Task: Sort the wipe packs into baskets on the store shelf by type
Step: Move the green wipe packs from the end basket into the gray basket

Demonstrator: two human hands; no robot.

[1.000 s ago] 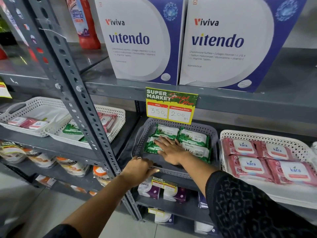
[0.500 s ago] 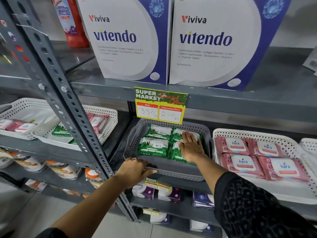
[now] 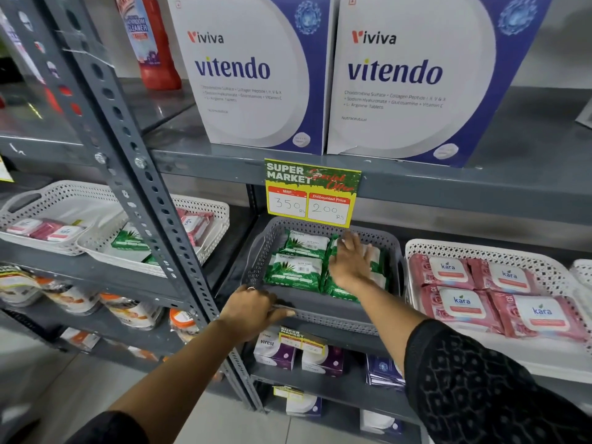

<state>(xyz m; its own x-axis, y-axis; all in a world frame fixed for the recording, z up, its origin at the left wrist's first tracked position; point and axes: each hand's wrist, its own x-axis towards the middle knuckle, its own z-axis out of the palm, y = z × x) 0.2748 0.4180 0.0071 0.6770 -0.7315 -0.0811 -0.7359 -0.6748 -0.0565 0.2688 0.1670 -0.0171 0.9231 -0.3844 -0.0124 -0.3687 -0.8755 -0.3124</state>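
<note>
- Grey perforated plastic basket [image 3: 320,312] holds only green wipe packs [image 3: 293,272]; left hand [image 3: 253,310] grips its rim.
- Right hand [image 3: 350,264] lies open, flat on them.
- Far-left white basket [image 3: 211,219] looks mixed, unsorted.

The grey steel shelf [image 3: 416,190] carries a grey basket [image 3: 320,318] at its front edge, with a white basket [image 3: 480,248] just to its right. The board above holds two boxes [image 3: 256,75] side by side.
</note>
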